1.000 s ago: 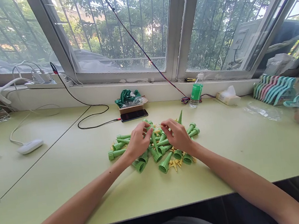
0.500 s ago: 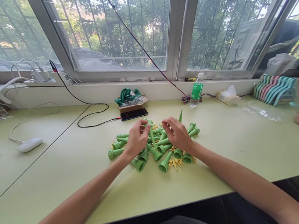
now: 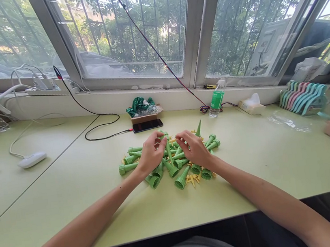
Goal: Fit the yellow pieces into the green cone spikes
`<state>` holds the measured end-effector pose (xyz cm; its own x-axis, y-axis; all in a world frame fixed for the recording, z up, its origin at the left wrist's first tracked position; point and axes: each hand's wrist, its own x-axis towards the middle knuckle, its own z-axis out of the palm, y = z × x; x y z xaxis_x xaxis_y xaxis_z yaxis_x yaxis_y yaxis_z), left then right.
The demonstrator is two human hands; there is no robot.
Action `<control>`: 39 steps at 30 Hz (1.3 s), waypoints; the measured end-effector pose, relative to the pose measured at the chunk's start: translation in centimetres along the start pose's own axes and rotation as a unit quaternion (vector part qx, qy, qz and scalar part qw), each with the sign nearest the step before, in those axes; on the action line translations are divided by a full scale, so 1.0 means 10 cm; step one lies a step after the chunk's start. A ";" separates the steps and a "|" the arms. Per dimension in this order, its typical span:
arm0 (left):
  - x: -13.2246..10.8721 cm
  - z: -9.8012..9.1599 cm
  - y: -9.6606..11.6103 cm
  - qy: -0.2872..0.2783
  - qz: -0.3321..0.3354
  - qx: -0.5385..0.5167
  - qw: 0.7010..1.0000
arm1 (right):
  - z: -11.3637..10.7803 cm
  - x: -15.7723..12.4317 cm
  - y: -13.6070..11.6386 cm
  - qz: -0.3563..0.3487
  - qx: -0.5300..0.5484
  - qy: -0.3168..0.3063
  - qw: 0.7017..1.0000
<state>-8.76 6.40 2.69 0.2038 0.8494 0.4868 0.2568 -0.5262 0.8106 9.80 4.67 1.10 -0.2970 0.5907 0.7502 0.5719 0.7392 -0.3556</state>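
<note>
Between the hands, a cone [image 3: 169,151] is pinched in the left hand [image 3: 152,152], point down, apparently to leave its wide end accessible; the right hand [image 3: 195,148] is nearly closed, its hold unclear.

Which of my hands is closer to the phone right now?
Left. Your left hand is just on the near side of the phone; your right hand is also nearer you than the phone, but farther off to its right.
</note>
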 end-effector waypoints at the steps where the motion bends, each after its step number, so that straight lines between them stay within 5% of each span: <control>1: 0.00 0.00 0.00 0.000 0.002 -0.001 1.000 | 0.00 0.00 0.00 0.000 0.001 -0.002 1.000; 32: -0.04 0.00 0.03 0.018 0.067 0.034 0.997 | 0.00 -0.01 0.01 -0.024 0.016 -0.019 0.999; 39: -0.05 0.01 0.06 0.012 0.027 -0.004 1.000 | 0.00 -0.02 0.01 -0.028 0.025 -0.011 0.999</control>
<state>-8.66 5.69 2.90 0.1943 0.8206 0.5375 0.2394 -0.5711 0.7852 9.91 4.66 0.89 -0.3448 0.5551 0.7569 0.5155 0.7859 -0.3415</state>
